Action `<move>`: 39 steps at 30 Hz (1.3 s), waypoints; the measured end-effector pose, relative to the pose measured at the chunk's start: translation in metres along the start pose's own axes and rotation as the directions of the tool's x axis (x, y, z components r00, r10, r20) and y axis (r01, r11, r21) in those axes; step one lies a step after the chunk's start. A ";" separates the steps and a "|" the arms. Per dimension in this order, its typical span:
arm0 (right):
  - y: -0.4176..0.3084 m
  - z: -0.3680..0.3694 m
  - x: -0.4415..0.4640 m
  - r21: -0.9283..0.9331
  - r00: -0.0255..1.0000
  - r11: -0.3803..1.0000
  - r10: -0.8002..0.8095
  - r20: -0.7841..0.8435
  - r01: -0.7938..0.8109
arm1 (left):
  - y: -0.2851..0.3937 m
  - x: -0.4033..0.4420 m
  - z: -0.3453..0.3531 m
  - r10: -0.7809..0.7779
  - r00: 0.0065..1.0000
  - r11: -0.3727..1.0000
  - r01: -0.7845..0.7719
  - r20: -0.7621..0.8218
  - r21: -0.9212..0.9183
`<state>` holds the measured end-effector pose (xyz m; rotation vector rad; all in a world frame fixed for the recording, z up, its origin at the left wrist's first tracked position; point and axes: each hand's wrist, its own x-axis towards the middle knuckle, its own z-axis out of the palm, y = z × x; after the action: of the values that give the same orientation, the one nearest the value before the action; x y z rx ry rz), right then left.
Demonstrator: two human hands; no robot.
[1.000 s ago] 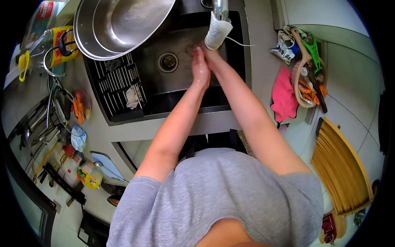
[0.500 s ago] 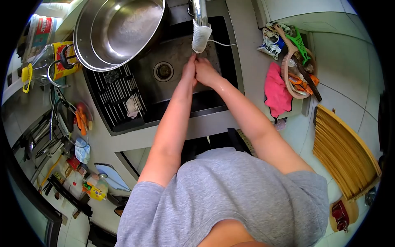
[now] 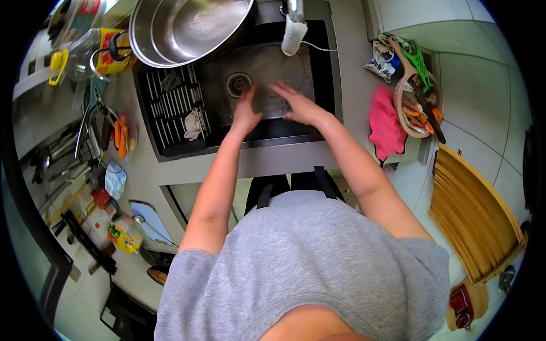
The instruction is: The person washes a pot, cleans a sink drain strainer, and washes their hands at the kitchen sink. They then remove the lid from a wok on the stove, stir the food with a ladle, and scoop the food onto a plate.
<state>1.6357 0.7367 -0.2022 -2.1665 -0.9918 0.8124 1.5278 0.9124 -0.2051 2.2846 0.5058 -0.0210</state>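
Over the dark sink [image 3: 284, 68] both of my hands are apart from each other, with nothing in them. My left hand [image 3: 246, 113] is open near the drain [image 3: 239, 84], its fingers pointing away from me and somewhat blurred. To its right, my right hand [image 3: 300, 106] is open too, fingers stretched towards the sink's middle. Beyond the hands hangs the faucet [image 3: 294, 35], its spout wrapped in something white. No water stream is visible from it. A black drying rack [image 3: 173, 108] with a whitish cloth [image 3: 193, 124] covers the sink's left side.
A large steel pot [image 3: 190, 34] stands at the sink's back left, beside an oil bottle [image 3: 111, 48]. On the right lie a pink cloth [image 3: 387, 122] and a basket [image 3: 402, 94] with utensils. Carrots [image 3: 121, 136] sit on the left counter. A wooden slatted piece [image 3: 475, 216] stands at lower right.
My hands were together beneath the faucet. They have separated and come back towards me, the left one moving left. The camera view has shifted slightly.
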 end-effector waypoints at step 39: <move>-0.212 -0.217 -0.050 0.579 0.928 0.806 -0.299 0.223 0.121 | 0.154 -0.082 -0.296 0.091 0.996 0.840 -0.067 0.018 -0.539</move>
<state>1.6775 0.7501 0.1020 -1.4246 -0.9693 1.1792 1.4672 0.9976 0.1221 1.7417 0.3387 0.1021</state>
